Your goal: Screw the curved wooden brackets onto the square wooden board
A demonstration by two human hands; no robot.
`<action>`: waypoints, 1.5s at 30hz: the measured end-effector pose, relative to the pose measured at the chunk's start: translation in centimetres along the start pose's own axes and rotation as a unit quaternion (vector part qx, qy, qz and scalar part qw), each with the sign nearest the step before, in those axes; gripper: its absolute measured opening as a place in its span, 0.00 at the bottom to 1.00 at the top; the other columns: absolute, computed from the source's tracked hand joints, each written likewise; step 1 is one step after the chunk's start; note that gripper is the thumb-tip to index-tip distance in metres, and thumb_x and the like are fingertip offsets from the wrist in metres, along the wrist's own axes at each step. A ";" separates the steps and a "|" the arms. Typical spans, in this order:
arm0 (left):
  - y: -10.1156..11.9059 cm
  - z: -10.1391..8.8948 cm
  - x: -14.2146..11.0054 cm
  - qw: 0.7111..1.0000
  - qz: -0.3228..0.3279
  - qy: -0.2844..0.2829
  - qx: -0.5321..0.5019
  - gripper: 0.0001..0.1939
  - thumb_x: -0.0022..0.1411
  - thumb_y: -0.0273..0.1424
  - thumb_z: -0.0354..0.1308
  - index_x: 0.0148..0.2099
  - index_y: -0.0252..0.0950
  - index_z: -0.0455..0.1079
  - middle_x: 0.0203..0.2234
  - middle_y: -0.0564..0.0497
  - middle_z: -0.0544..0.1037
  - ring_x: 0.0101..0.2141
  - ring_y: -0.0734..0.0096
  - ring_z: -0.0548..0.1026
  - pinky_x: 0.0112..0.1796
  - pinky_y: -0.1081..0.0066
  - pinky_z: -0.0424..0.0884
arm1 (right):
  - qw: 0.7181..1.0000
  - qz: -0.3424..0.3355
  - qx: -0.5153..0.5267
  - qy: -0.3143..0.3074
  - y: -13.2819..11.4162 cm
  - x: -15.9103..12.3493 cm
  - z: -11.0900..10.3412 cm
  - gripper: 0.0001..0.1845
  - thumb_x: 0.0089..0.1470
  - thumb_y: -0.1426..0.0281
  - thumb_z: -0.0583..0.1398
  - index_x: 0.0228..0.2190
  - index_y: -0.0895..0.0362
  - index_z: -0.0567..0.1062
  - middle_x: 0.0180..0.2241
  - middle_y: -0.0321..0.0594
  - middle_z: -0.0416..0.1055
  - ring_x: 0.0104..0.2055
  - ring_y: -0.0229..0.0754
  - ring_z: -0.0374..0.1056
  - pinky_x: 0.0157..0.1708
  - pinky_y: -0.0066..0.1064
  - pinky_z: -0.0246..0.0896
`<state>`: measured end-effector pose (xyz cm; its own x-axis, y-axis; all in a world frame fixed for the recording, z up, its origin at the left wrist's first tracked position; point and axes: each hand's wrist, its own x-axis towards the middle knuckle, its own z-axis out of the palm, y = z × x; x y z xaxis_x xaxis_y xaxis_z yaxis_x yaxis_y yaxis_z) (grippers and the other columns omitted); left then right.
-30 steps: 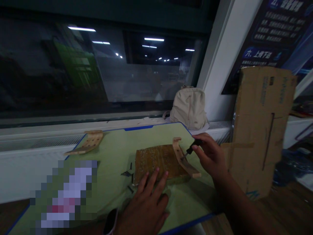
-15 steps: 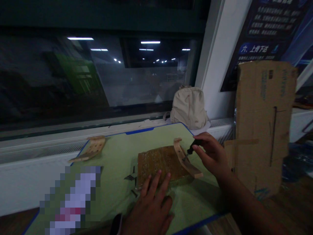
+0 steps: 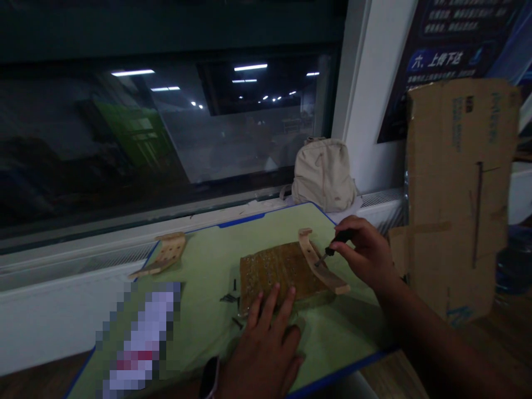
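A brown wooden board (image 3: 272, 269) lies on the light green table (image 3: 208, 266). My left hand (image 3: 270, 338) rests with spread fingertips on its near edge. Across the board's right side lies a curved wooden piece (image 3: 313, 263) with holes. My right hand (image 3: 366, 252) grips the black handle of a screwdriver (image 3: 341, 237), whose shaft slants down to the curved piece; a screw under the tip is too small to make out. Several dark screws (image 3: 228, 298) lie left of the board. Another curved wooden piece (image 3: 168, 255) with holes sits at the table's far left.
A beige backpack (image 3: 324, 174) leans by the window behind the table. To the right stands a large cardboard sheet (image 3: 461, 199). A blurred-out pale item (image 3: 145, 332) lies at the table's left. A radiator (image 3: 103, 271) runs along the wall.
The view has shifted slightly, so the table things appear a little further right and mostly higher. My right hand stays on the screwdriver, now tilted lower; my left hand stays on the board.
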<state>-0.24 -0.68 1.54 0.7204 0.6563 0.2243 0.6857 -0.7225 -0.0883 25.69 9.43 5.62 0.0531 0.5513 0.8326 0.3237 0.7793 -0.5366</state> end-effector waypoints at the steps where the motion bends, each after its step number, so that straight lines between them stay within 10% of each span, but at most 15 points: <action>1: 0.0 0.1 0.0 1.000 0.000 -0.002 0.000 0.19 0.71 0.47 0.56 0.55 0.41 0.71 0.71 0.39 0.53 0.69 0.37 0.53 0.61 0.40 0.58 | 1.000 -0.022 -0.010 -0.016 -0.1 0.1 -0.1 0.11 0.55 0.63 0.68 0.40 0.49 0.78 0.31 0.37 0.72 0.32 0.41 0.70 0.30 0.33 0.70; 7: 0.0 0.2 -0.1 1.000 0.005 0.014 -0.006 0.19 0.70 0.46 0.57 0.55 0.40 0.70 0.72 0.39 0.51 0.69 0.37 0.51 0.60 0.40 0.60 | 0.996 0.001 0.024 -0.087 -1.3 0.3 0.0 0.16 0.64 0.64 0.58 0.52 0.45 0.77 0.42 0.42 0.79 0.45 0.47 0.76 0.46 0.44 0.74; 15: 0.0 -0.2 0.1 1.000 0.002 0.004 -0.016 0.17 0.69 0.45 0.59 0.51 0.39 0.72 0.72 0.39 0.52 0.68 0.36 0.53 0.59 0.39 0.62 | 0.999 0.031 0.020 0.012 0.0 -0.6 0.2 0.14 0.52 0.65 0.70 0.40 0.50 0.75 0.32 0.35 0.71 0.30 0.37 0.71 0.28 0.28 0.72; 23: -0.1 0.2 0.0 1.000 0.006 0.007 -0.009 0.17 0.70 0.46 0.57 0.51 0.39 0.72 0.72 0.38 0.51 0.68 0.36 0.53 0.59 0.39 0.63 | 0.996 0.024 0.041 -0.073 -0.6 0.2 0.0 0.13 0.63 0.66 0.60 0.50 0.47 0.76 0.44 0.43 0.77 0.46 0.45 0.75 0.44 0.40 0.75; 31: 0.2 -0.2 -0.1 1.000 0.000 -0.005 -0.016 0.17 0.69 0.44 0.59 0.51 0.38 0.72 0.71 0.38 0.53 0.68 0.36 0.54 0.60 0.40 0.62 | 0.997 0.044 0.057 0.026 0.0 -0.3 0.3 0.16 0.50 0.64 0.72 0.40 0.49 0.74 0.32 0.34 0.73 0.30 0.38 0.73 0.29 0.29 0.72; 39: 0.1 0.2 -0.1 1.000 0.001 0.013 -0.011 0.17 0.70 0.45 0.57 0.51 0.39 0.72 0.72 0.41 0.52 0.69 0.39 0.53 0.61 0.43 0.60 | 0.993 0.029 0.087 -0.075 -0.6 -0.4 0.4 0.11 0.62 0.66 0.62 0.47 0.47 0.75 0.44 0.42 0.78 0.47 0.45 0.77 0.46 0.40 0.75; 45: 0.2 0.0 -0.1 1.000 -0.001 0.004 -0.016 0.17 0.70 0.44 0.58 0.52 0.38 0.72 0.72 0.40 0.51 0.69 0.37 0.52 0.61 0.41 0.59 | 0.999 0.046 0.002 0.012 -0.1 -0.4 0.4 0.14 0.55 0.66 0.68 0.42 0.50 0.72 0.34 0.35 0.73 0.33 0.38 0.74 0.30 0.28 0.72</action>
<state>-0.14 -0.91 1.53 0.7181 0.6558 0.2330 0.6831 -0.7281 -0.0562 25.29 9.21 5.28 0.1058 0.6129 0.7831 0.3124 0.7271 -0.6113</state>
